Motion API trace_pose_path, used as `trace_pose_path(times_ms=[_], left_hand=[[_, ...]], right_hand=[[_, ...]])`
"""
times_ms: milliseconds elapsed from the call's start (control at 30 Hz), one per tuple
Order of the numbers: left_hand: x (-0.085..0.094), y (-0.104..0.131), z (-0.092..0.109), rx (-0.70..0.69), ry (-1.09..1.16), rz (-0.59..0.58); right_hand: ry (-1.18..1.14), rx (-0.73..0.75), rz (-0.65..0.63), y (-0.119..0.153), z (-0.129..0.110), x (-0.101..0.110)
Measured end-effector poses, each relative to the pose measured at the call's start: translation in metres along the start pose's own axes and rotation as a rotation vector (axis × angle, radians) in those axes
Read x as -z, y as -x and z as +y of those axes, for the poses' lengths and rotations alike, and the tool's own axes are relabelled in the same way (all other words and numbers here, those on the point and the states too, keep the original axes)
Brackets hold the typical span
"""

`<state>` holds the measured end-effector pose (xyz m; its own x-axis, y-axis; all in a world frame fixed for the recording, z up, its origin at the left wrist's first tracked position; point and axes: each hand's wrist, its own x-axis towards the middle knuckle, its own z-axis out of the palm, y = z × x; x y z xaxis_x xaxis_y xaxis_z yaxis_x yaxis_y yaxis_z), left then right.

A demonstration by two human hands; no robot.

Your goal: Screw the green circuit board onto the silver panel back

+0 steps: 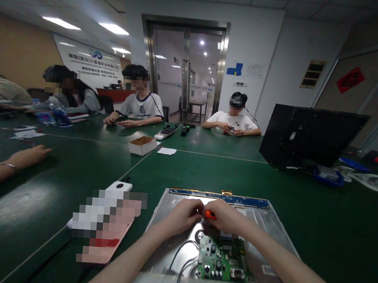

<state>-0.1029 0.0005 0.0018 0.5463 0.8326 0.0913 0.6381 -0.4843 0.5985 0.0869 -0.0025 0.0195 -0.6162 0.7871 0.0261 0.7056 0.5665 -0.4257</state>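
Note:
A silver metal panel (160, 225) lies in front of me, with a blue circuit strip (252, 201) along its far edge and a green circuit board (222, 258) on its near part. Above the panel's middle, my right hand (224, 215) is closed around an orange-handled tool (210, 214). My left hand (188, 212) is just left of it, fingers curled inward; what its fingertips hold is too small to tell. Dark cables (180, 266) run over the panel left of the green board.
Left of the panel lie a white device (121, 186) and a pink phone-like object (128, 223). Farther off are an open box (142, 146), a white card (166, 151) and a black monitor (312, 137). Another person's hand (29, 156) rests at left; several people sit beyond.

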Motion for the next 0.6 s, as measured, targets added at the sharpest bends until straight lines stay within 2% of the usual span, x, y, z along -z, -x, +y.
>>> trace_pose_path(times_ms=[167,333,467,600], left_hand=[[0.001,0.001,0.002,0.01,0.027,-0.012],[0.002,0.002,0.004,0.012,0.03,-0.009],[0.001,0.001,0.003,0.019,0.023,0.003],[0.001,0.0,0.002,0.017,0.018,0.013]], right_hand=[[-0.02,0.005,0.042,0.018,-0.003,0.017],[0.009,-0.032,0.035,0.057,-0.018,0.031],[0.119,-0.038,-0.095,0.09,-0.038,0.019],[0.341,0.045,-0.07,0.107,-0.046,-0.011]])
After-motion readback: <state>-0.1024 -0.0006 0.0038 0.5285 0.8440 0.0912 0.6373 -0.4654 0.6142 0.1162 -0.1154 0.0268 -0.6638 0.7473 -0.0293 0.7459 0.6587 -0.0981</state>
